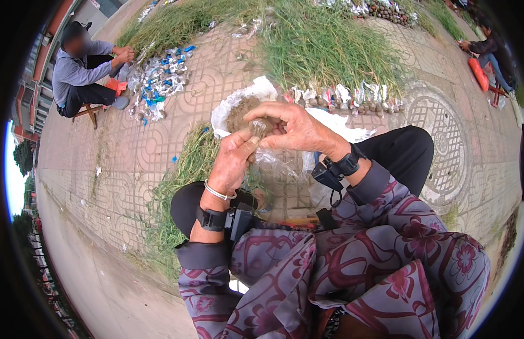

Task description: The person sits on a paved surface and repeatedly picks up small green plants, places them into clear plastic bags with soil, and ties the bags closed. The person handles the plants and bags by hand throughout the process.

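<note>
Between my two hands is a small lump of soil in transparent plastic film. My left hand pinches the plastic at its lower left side. Curled around the lump from the right are the fingers and thumb of my right hand. Loose plastic film hangs below them. Just behind the hands, a white plastic bag lies open around brown loose soil, partly hidden by my right hand. Cut green grass lies beside my left knee.
A big heap of cut grass lies ahead, fronted by a row of plastic-wrapped soil balls. More wrapped bundles lie near a seated person at left. Another person sits far right. A round manhole cover is set in the paving.
</note>
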`<state>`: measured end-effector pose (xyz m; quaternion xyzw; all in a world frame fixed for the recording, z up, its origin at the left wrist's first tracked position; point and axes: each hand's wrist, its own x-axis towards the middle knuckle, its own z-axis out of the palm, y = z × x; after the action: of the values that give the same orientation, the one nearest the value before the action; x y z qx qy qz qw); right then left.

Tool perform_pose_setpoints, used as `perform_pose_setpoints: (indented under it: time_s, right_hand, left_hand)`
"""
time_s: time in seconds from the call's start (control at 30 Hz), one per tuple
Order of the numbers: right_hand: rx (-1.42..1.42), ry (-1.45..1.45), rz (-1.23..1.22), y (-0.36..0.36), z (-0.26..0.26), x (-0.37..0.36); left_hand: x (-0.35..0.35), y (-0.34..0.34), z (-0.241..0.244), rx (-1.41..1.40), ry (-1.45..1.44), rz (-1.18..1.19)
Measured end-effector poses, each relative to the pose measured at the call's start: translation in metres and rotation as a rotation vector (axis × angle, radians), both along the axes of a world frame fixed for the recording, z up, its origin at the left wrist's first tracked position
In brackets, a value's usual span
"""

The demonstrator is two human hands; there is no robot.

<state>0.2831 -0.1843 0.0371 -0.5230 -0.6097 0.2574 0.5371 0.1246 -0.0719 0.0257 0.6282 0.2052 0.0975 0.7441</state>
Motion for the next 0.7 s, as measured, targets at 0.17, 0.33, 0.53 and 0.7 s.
perform_pose_setpoints:
  time_s: [0.17, 0.33, 0.53, 0.7]
  right_hand:
    - [0.007, -0.025, -0.025, 0.0, -0.002, -0.001]
    - [-0.025, 0.047, -0.06, -0.001, 0.002, -0.004]
    - [-0.038, 0.183, -0.104, -0.002, -0.001, -0.011]
    - [-0.048, 0.059, -0.085, -0.003, 0.01, -0.011]
  left_hand:
    - [0.002, -0.005, 0.003, -0.059, 0.03, 0.05]
    - [0.0, -0.001, 0.003, -0.065, 0.024, -0.015]
    - [0.002, -0.003, 0.009, 0.02, 0.02, -0.026]
    - [0.002, -0.005, 0.007, 0.141, 0.063, -0.029]
